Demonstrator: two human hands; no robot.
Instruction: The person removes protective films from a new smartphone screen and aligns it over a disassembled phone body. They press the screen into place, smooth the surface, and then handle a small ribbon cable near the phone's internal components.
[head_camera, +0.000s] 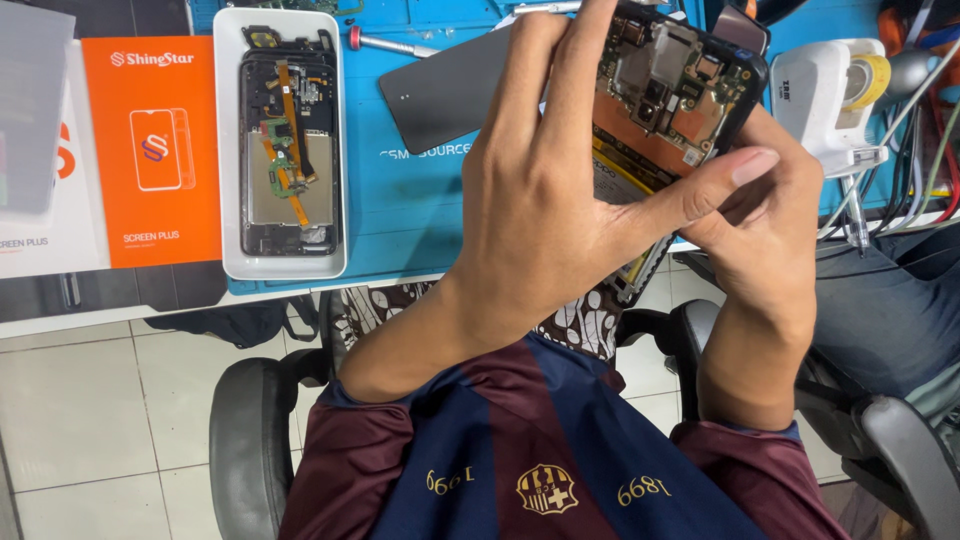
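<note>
Above the lap, both hands grip an opened phone (672, 90) with its circuit board bare. Left hand (545, 210) wraps the near edge, fingers up its side, thumb stretched toward three o'clock. Right hand (765, 215) cups the phone from beneath, fingers curled. At nine o'clock, a white tray (229, 150) holds a second dismantled phone (290, 150); a dark back cover (445, 90) lies between.

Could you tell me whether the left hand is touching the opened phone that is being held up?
Touching. The head view shows the left hand wrapped over the opened phone, its thumb pressed along the lower edge, while the right hand supports it from beneath.
</note>
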